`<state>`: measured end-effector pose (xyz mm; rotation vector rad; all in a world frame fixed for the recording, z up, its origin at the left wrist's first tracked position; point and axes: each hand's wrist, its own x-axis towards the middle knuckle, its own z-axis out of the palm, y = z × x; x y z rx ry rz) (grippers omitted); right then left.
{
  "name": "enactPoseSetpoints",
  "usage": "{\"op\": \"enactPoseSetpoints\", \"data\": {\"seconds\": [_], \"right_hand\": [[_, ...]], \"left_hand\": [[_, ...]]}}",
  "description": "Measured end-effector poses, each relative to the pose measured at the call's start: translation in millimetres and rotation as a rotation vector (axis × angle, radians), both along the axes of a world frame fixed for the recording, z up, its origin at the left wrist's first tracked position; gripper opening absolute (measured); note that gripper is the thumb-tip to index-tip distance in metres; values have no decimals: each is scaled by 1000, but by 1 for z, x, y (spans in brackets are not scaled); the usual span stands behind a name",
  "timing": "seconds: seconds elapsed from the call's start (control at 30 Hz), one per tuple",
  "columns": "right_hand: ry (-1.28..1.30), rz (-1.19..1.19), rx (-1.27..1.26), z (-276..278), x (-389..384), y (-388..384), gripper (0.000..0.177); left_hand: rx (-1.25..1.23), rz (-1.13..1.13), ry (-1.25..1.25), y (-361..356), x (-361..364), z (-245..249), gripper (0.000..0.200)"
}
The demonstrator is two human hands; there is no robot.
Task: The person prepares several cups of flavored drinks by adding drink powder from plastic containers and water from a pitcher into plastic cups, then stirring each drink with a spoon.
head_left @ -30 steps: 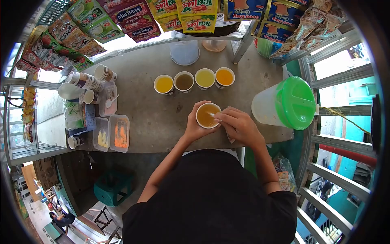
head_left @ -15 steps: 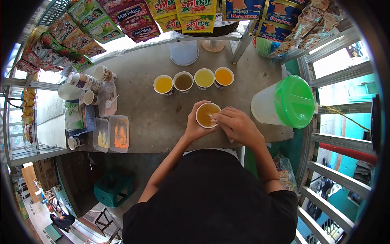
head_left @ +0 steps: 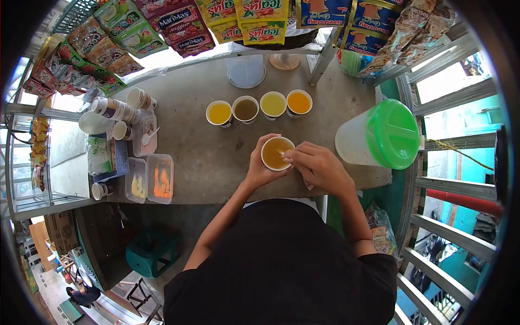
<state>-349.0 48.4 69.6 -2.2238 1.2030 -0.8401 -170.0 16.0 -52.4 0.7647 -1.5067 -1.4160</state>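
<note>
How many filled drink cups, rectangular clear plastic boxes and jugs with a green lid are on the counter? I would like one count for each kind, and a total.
Filled drink cups: 5 (4 in a row, 1 in the left hand)
Rectangular clear plastic boxes: 3
Jug with a green lid: 1
Total: 9

Beyond the held cup (head_left: 278,153) I see four filled cups (head_left: 246,109) barring the way; right of it the green-lidded jug (head_left: 379,138) stands near; left of it bare counter (head_left: 200,154) runs to the plastic tubs (head_left: 161,177).
</note>
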Motion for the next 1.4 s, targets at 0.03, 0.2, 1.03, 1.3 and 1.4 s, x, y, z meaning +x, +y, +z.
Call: {"op": "enactPoseSetpoints", "data": {"seconds": [0.03,0.2,1.03,1.3,1.4], "right_hand": [[-14,-25,-40,-1,2,-1,18],[-25,44,-143,-6,15,2,16],[-34,-75,5,-3,-1,2,16],[-90,77,-73,-11,6,9,21],[-34,79,-6,-5,-6,7,21]], "left_hand": [[-5,6,-7,0,-1,0,80],[1,-8,26,-2,-1,-3,80],[-10,5,6,-2,-2,5,79],[-40,-32,-4,-9,2,4,79],[-34,-11,-4,-9,2,6,78]]}}
